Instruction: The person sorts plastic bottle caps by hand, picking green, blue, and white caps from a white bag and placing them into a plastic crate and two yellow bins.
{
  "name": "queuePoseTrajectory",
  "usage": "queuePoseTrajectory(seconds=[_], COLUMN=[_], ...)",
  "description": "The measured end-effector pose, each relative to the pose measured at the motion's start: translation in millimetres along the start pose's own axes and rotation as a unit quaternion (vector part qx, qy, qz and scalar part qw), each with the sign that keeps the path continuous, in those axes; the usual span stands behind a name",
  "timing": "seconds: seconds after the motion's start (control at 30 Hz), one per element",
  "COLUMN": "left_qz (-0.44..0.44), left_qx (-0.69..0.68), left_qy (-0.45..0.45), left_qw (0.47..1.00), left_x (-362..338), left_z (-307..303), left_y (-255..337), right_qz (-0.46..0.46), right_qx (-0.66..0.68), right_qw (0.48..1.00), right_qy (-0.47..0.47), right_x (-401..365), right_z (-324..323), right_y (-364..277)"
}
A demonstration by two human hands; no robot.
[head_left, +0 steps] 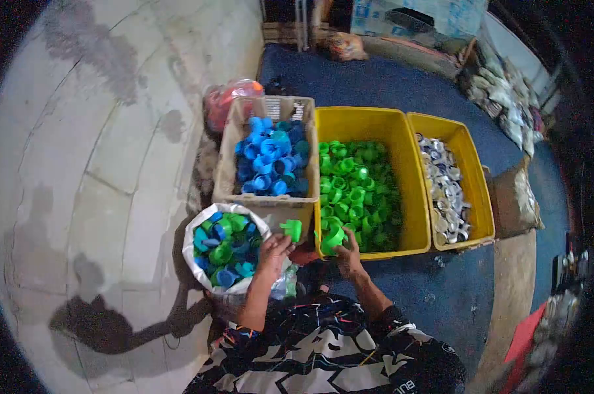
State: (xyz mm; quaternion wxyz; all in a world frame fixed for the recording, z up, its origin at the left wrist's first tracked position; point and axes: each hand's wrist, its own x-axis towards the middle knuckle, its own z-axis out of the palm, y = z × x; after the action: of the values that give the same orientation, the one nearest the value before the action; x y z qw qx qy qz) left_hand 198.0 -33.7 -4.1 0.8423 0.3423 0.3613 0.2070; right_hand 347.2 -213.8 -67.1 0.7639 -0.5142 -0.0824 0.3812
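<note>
1. Nearest us, our left hand (274, 253) is above the sack (190, 249), fingers closed on a green cap (292, 230) just beside the crate (228, 164). We judge a fingertip hold best, so the cap falls free on release.
2. Our right hand (348, 255) pinches a second cap (332, 238), also green, at the near rim of the yellow bin (356, 121). We do well to tip it over the rim rather than toss it.
3. The sack holds mixed caps (225, 253), green and blue together. We should check each colour before we lift, one cap per hand.
4. The crate holds blue caps (267, 164). The left hand's cap passes close by its front wall, so a slip there would likely spoil the sort. We carry it clear to the right.
5. In the yellow bin lies the green heap (362, 190). We let go low over it, since a cap dropped from high up may bounce out.
6. Farthest right, the far bin (481, 197) holds silver pieces (445, 190), well apart from both hands.
</note>
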Motion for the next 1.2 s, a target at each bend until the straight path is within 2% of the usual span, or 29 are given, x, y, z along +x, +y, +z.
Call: queuePoseTrajectory(seconds=[0.03, 0.07, 0.17, 0.2, 0.23, 0.3, 0.33, 0.37, 0.4, 0.5, 0.53, 0.57, 0.63, 0.67, 0.73, 0.77, 0.8, 0.83, 0.87, 0.9, 0.97, 1.0, 1.1, 1.17, 1.2], left_qz=[-0.023, -0.045, -0.082, -0.086, -0.088, -0.035, 0.015, 0.08, 0.144, 0.126, 0.109, 0.127, 0.158, 0.142, 0.143, 0.136, 0.13, 0.124, 0.116, 0.121, 0.175, 0.202, 0.288, 0.305, 0.311], left_qx=[0.018, 0.036, 0.077, 0.093, 0.108, 0.132, 0.139, 0.191, 0.242, 0.243, 0.191, 0.231, 0.307, 0.285, 0.248, 0.286, 0.256, 0.226, 0.295, 0.291, 0.391, 0.403, 0.45, 0.482, 0.49], left_qy=[-0.015, -0.029, -0.069, -0.076, -0.082, -0.073, -0.11, -0.104, -0.094, -0.037, -0.023, -0.014, 0.012, 0.002, -0.022, -0.001, 0.007, 0.009, 0.008, 0.042, 0.061, 0.085, 0.142, 0.192, 0.209], left_qw=[0.999, 0.998, 0.991, 0.989, 0.987, 0.988, 0.984, 0.973, 0.955, 0.961, 0.975, 0.965, 0.938, 0.948, 0.958, 0.948, 0.958, 0.966, 0.948, 0.948, 0.901, 0.889, 0.834, 0.798, 0.787], left_x=[5.8, 10.8, 26.9, 40.3, 55.4, 95.4, 95.4, 109.3, 119.0, 118.8, 99.1, 108.1, 135.5, 120.7, 99.4, 87.3, 72.5, 58.5, 40.5, 32.6, 12.0, 3.0, -22.7, -33.0, -38.2], left_z=[11.1, 22.9, 61.0, 69.9, 79.9, 109.8, 137.2, 152.7, 163.5, 184.7, 190.1, 172.0, 119.8, 108.5, 73.2, 61.4, 50.1, 41.0, 33.1, 22.9, -2.4, -14.3, -51.0, -78.7, -92.7], left_y=[-7.0, -14.6, -27.3, -34.1, -39.2, -36.8, -14.7, -7.2, -1.6, 21.3, 26.9, 14.7, -20.4, -21.7, -36.3, -38.1, -41.7, -41.4, -30.8, -32.6, -26.5, -22.4, -3.0, 12.0, 19.0], right_qz=[0.007, 0.047, -0.017, 0.011, -0.024, -0.082, -0.116, -0.046, -0.122, -0.104, -0.092, -0.08, -0.086, -0.103, 0.013, 0.054, 0.092, 0.072, 0.051, 0.004, -0.098, -0.127, -0.111, -0.148, -0.171], right_qx=[-0.007, 0.048, 0.003, 0.014, 0.003, -0.004, -0.072, -0.051, -0.015, -0.273, -0.257, -0.243, -0.297, -0.364, -0.275, -0.264, -0.254, -0.277, -0.298, -0.341, -0.413, -0.367, -0.334, -0.379, -0.437], right_qw=[0.999, 0.995, 0.996, 0.995, 0.994, 0.992, 0.984, 0.99, 0.989, 0.934, 0.943, 0.952, 0.939, 0.913, 0.948, 0.948, 0.945, 0.941, 0.936, 0.922, 0.886, 0.9, 0.934, 0.914, 0.883], right_qy=[0.031, 0.073, 0.088, 0.099, 0.111, 0.094, 0.112, 0.122, 0.08, 0.207, 0.189, 0.169, 0.151, 0.15, 0.159, 0.17, 0.184, 0.18, 0.18, 0.182, 0.188, 0.197, 0.063, 0.006, -0.02], right_x=[-7.6, -17.1, -9.9, -4.7, 12.0, 49.5, 80.5, 75.1, 112.7, 157.4, 161.2, 160.8, 163.5, 161.7, 145.1, 132.4, 118.6, 125.2, 137.9, 143.6, 139.0, 136.0, 96.7, 94.7, 91.4], right_z=[-11.2, -14.5, -39.5, -47.9, -48.1, -31.8, -31.0, 6.5, -8.5, -16.3, -23.9, -35.5, -62.6, -76.6, -84.5, -78.1, -73.4, -87.4, -107.0, -117.3, -99.3, -89.1, -8.3, 11.9, 29.1], right_y=[-1.7, -7.7, -2.5, -6.0, -13.7, -56.8, -69.1, -132.1, -122.7, -124.8, -118.4, -108.5, -75.5, -56.5, -33.0, -30.5, -30.2, -7.8, 21.8, 42.8, 49.8, 55.2, 2.7, 11.3, 17.1])
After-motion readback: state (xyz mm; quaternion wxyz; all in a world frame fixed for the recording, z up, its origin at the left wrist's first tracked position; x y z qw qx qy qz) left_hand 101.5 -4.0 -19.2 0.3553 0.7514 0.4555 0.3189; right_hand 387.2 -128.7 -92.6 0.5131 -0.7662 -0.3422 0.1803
